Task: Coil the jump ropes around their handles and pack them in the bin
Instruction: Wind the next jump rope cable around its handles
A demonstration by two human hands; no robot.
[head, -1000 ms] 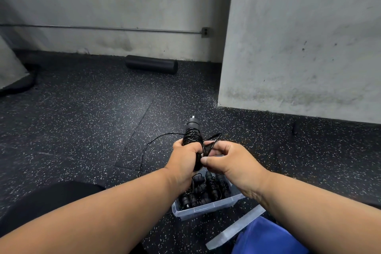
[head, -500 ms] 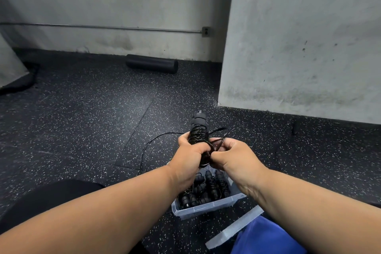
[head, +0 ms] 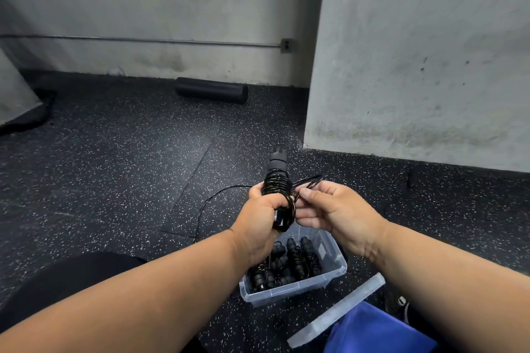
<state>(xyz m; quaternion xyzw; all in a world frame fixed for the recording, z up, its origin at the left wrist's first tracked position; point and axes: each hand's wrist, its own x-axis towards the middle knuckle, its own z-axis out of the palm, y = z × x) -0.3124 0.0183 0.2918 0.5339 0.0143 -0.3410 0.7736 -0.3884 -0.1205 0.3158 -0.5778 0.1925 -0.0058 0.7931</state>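
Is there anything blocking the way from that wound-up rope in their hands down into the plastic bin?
Nothing visible does. The jump rope is held right above the bin, which stands open, its lid lying on the floor beside it. Coiled ropes already fill part of it.

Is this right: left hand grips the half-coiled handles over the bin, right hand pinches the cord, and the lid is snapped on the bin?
Not quite. In the head view the lid lies on the floor beside the bin, which is open with coiled ropes inside. The rest holds: the left hand grips the handles and the right hand pinches the cord.
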